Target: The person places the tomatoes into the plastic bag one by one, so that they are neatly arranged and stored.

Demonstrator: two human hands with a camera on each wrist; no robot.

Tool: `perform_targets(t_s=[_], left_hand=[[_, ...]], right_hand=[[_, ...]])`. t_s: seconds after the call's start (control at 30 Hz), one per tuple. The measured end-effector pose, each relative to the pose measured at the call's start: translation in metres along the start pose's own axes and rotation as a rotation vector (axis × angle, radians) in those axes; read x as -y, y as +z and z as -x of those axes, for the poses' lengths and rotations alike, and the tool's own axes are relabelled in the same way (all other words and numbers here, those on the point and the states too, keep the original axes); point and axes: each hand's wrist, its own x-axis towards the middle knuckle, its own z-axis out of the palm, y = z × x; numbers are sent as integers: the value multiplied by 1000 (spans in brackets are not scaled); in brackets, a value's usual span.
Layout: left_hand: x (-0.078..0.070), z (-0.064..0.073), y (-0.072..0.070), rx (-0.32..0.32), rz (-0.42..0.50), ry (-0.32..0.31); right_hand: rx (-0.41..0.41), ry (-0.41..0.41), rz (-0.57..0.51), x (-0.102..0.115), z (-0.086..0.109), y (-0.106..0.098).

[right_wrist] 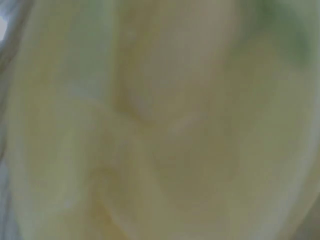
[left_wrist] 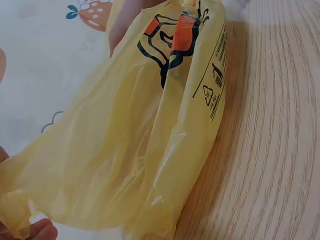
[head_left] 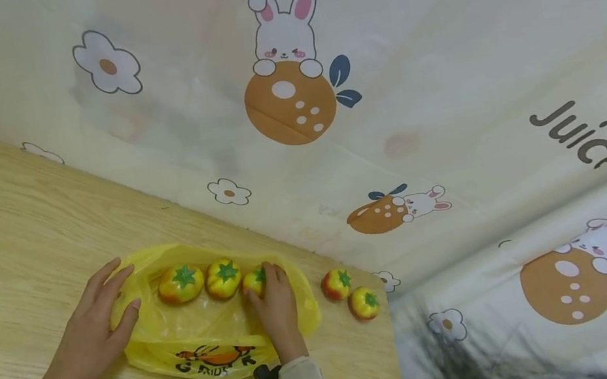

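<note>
A yellow plastic bag (head_left: pixel 199 322) with a printed front lies on the wooden table, its mouth spread wide. My left hand (head_left: pixel 92 322) holds the bag's left rim; in the left wrist view the bag film (left_wrist: pixel 15 210) runs between thumb and fingers. Inside the bag sit a toy fruit (head_left: pixel 180 284), yellow-red with green star-shaped leaves, and a second toy fruit (head_left: pixel 224 279) beside it. At the bag's right side, my right hand (head_left: pixel 277 306) reaches in and grips a third toy fruit (head_left: pixel 254 281), partly hidden by the fingers. Blurred yellow film (right_wrist: pixel 65 150) fills the right wrist view.
Two more toy fruits, one (head_left: pixel 336 284) and another (head_left: pixel 364 303), rest on the table right of the bag, near its right edge. A printed curtain (head_left: pixel 413 53) hangs along the table's far side. The wooden table (head_left: pixel 8 243) extends to the left.
</note>
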Motion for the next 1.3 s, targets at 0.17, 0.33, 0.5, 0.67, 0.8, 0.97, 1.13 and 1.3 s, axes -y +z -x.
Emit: perform_targets(t_s=[0.17, 0.33, 0.5, 0.67, 0.8, 0.97, 1.13, 1.3], left_hand=[[0, -1, 0, 3, 0, -4], [-1, -1, 0, 10, 4, -10], [-1, -1, 0, 16, 1, -18], [0, -1, 1, 18, 1, -21], [0, -1, 1, 24, 3, -18], [-2, -1, 1, 35, 7, -23], [-5, -1, 3, 48, 12, -20], [-8, 0, 4, 58, 11, -17]], right_hand=[[-12, 10, 4, 0, -4, 3], [-21, 12, 13, 0, -9, 6], [-34, 12, 37, -2, -12, 9], [-57, -16, 60, -4, -14, 13], [-32, 0, 33, -3, -16, 12], [-8, -10, 2, 2, -10, 1], [-228, -190, 6, 8, 20, -24], [-532, -368, -24, 4, 58, -59]])
